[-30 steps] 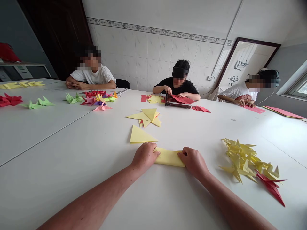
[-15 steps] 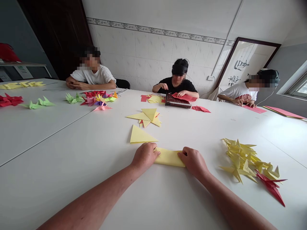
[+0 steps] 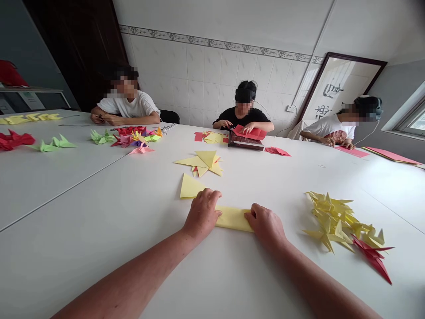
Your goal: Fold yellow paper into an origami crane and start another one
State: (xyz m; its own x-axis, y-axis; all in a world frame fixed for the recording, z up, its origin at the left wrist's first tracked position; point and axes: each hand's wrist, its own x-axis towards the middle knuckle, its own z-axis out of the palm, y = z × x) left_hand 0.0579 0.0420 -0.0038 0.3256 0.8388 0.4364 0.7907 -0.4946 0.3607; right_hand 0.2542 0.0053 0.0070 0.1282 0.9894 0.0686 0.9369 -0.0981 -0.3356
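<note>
Atop table [image 3: 99, 248]: left hand [image 3: 202, 213], right hand [image 3: 264, 226] pressing yellow paper [image 3: 233, 219].

Person's own body only: two arms, two hands in view. Left forearm [image 3: 133, 279] and right forearm [image 3: 318, 277] bare, no sleeve showing up to frame edge; both wide at bottom of frame, tapering toward wrists. Surface of skin smooth, fine detail soft. Left hand [image 3: 202, 214] and right hand [image 3: 264, 226] bare, broad backs, knuckles slightly ridged. Left-hand fingers [image 3: 206, 198] short, thick; nails too small to tell.
</note>
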